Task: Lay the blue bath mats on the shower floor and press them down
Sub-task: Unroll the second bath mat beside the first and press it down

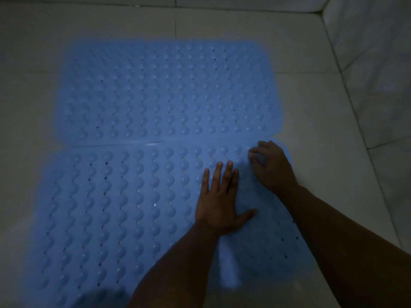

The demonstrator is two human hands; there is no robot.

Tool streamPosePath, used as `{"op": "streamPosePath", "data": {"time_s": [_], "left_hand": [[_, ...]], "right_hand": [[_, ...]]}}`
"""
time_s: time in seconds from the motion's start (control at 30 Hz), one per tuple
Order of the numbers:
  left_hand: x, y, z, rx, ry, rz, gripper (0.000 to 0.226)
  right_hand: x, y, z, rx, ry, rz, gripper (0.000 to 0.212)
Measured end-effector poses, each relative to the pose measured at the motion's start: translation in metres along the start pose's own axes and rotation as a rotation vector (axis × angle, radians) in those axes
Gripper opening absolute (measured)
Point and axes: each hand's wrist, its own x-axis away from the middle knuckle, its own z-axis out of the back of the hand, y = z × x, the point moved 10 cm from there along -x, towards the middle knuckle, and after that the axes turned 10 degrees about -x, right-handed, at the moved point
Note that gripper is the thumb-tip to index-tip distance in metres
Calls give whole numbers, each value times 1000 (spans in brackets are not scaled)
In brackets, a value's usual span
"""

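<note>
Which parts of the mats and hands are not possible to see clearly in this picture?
Head view only:
- Near mat: its near edge is cut off by the frame bottom; the arms cover part of it.
- Right hand: fingers curled, fingertips' contact unclear.
- Far mat: dim and blurred, so suction hold is unknowable.

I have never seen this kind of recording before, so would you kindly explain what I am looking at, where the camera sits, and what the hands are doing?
There is no machine here: a person works with two bare hands, filmed by one wide-angle camera worn on the head, looking forward and down. On the pale tiled shower floor lie two blue rubber bath mats with rows of raised bumps and small holes: the far mat and the near mat, meeting edge to edge. The left hand lies flat, fingers spread, on the near mat. The right hand, fingers curled, is at that mat's far right corner. Neither hand lifts anything. The picture is dim and partly blurred.
</note>
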Motion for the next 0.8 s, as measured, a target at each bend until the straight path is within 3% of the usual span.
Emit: {"op": "streamPosePath", "data": {"time_s": [0.1,0.2,0.23,0.3,0.4,0.47,0.6,0.8], "left_hand": [[-2,-3,-7,11,-102,7,118],[-10,-8,3,106,-201,0,102],[-14,-14,17,138,-180,24,83],[-19,-46,58,202,8,199,45],[-5,-100,95,252,223,401,31],[12,-122,91,175,264,404,33],[41,-147,79,38,281,386,42],[31,-135,98,55,333,326,48]], "right_hand": [[5,-2,4,9,-31,-17,39],[8,-21,7,-6,-141,-91,33],[8,-26,4,-12,-199,-150,29],[8,-44,-5,-1,-269,-185,28],[17,-85,-27,70,-228,-139,34],[37,-109,-62,133,-186,-53,42],[77,-122,-133,239,-279,-56,65],[72,-114,-83,378,-45,-54,79]]}}
